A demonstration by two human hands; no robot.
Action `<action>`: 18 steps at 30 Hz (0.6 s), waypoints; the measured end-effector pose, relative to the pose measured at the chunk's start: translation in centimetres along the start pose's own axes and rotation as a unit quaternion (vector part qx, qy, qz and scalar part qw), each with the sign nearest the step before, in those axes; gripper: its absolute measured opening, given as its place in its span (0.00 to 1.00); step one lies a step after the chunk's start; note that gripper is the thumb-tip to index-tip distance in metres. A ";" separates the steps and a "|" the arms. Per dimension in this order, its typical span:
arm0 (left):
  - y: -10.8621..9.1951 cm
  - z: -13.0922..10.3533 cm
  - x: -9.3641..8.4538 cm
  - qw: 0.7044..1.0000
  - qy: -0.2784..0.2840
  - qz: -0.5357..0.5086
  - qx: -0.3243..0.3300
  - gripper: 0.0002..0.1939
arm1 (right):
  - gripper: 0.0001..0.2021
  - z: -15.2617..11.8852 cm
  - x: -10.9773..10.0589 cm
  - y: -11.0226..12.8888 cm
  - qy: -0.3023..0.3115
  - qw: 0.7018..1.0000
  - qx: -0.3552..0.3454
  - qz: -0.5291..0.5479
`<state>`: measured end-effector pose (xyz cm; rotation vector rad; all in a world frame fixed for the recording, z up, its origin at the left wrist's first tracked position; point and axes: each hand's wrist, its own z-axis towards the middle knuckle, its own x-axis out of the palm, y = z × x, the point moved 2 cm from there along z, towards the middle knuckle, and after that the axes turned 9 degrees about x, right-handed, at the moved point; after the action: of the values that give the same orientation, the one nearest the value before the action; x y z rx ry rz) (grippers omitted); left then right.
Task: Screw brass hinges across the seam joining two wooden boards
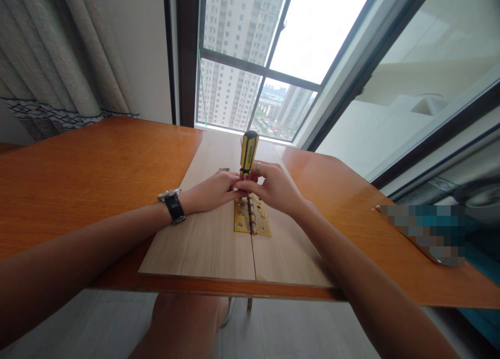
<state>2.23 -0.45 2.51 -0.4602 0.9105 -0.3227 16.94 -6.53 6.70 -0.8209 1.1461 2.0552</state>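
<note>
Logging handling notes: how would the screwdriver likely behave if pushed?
The screwdriver would probably tip if unsupported, standing nearly upright. Its grooved handle should resist slipping, and its roundish shape might let it roll if laid flat.

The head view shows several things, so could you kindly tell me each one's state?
Yellow-and-black-handled screwdriver: roughly upright, handle up, tip hidden.
Right hand: fingers closed below the screwdriver's handle.
Left hand: fingertips beside the right hand's; grip unclear.
Brass rectangular hinge: opened flat across the seam.
Pale rectangular wooden boards: flat, side by side.
Round black-strapped wristwatch: worn on left wrist.
Grey curtain: gathered in folds.
</note>
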 end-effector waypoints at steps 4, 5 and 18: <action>0.4 -0.1 0.0 1.000 -0.009 -0.012 -0.006 0.09 | 0.16 -0.1 -0.1 0.2 0.014 0.999 -0.034 0.008; 0.5 -0.1 0.0 1.000 -0.011 -0.012 -0.008 0.08 | 0.15 -0.1 -0.1 0.1 0.016 0.999 -0.040 0.016; 0.2 -0.1 0.0 0.999 -0.022 0.015 -0.035 0.04 | 0.09 0.0 0.2 -1.6 0.052 0.986 0.047 0.153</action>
<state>2.16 -0.37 2.34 -0.5164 0.8868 -0.2537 18.11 -5.82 5.78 -0.7516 1.4938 2.2020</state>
